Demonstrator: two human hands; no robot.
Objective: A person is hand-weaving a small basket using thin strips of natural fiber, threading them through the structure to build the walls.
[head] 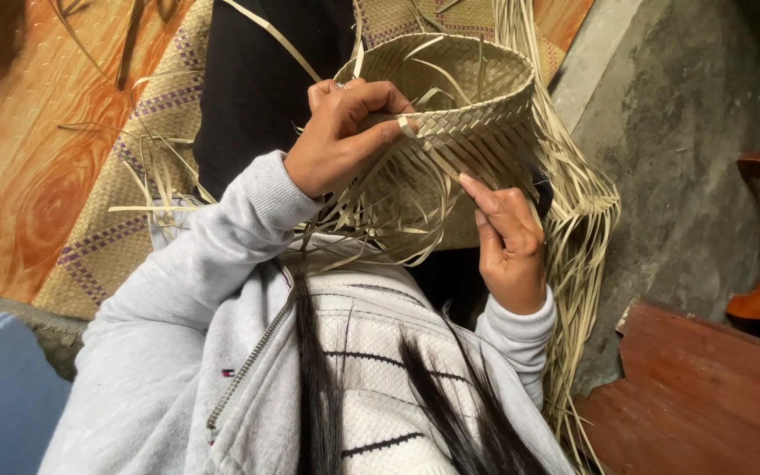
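Observation:
A half-woven basket (450, 75) of pale dried leaf strips rests on its side in my lap, open mouth facing me. My left hand (345, 132) pinches a loose strip at the basket's rim, thumb and fingers closed on it. My right hand (507, 237) sits lower right, fingertips holding another strip among the loose strips (398, 202) that fan out from the rim toward me.
A woven mat (125, 185) with purple pattern lies on orange wood-look flooring (19, 132) at left. A long bundle of spare strips (582, 229) trails down the right side over grey concrete (679, 149). Reddish wooden furniture (705, 405) stands at lower right.

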